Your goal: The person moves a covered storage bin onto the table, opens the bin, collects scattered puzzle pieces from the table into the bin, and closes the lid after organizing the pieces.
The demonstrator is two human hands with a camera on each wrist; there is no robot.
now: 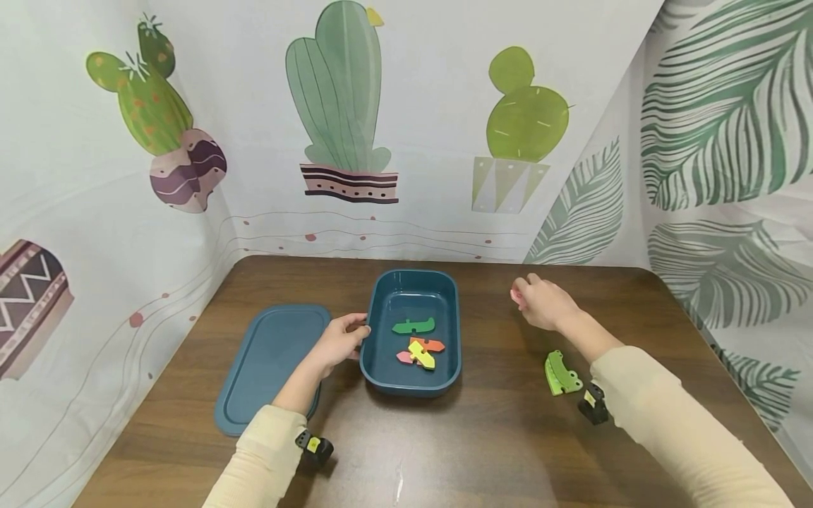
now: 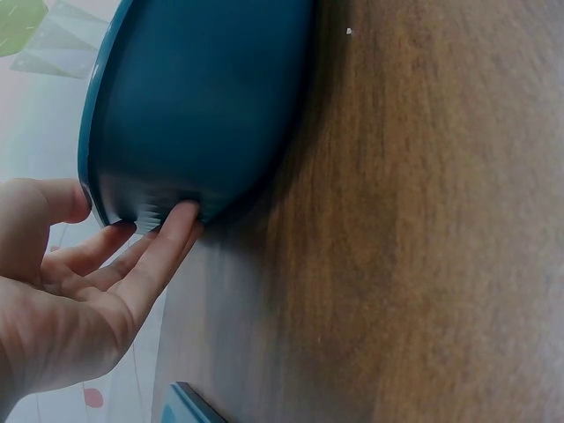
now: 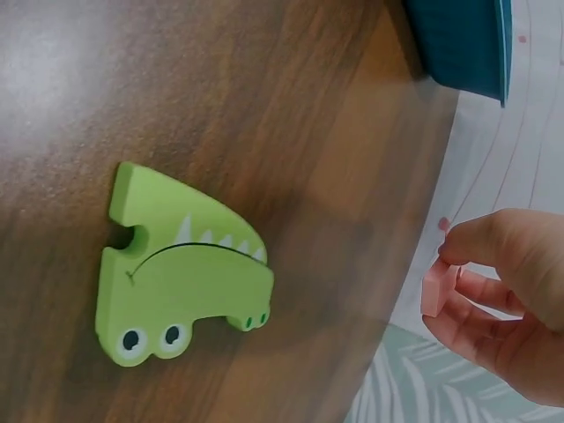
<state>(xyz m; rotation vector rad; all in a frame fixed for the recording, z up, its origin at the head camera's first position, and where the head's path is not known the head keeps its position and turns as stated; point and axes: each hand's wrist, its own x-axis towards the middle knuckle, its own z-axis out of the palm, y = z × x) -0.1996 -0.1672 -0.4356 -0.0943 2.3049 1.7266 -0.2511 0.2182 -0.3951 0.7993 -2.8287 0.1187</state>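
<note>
A dark teal bin (image 1: 380,339) stands at the middle of the brown table, with a green piece (image 1: 414,326), an orange piece (image 1: 430,344), a yellow piece (image 1: 422,355) and a pink piece (image 1: 403,357) inside. My left hand (image 1: 343,340) touches the bin's left wall (image 2: 189,106) with straight fingers (image 2: 163,247). My right hand (image 1: 541,301) hovers to the right of the bin and pinches a small pink piece (image 3: 439,289) between thumb and fingers. A light green crocodile-head piece (image 1: 560,374) (image 3: 181,264) lies flat on the table below that hand.
The bin's teal lid (image 1: 269,363) lies flat to the left of the bin. Printed cactus and leaf backdrops close in the table at the back and both sides. Bare wood (image 1: 444,451) stretches in front of the bin.
</note>
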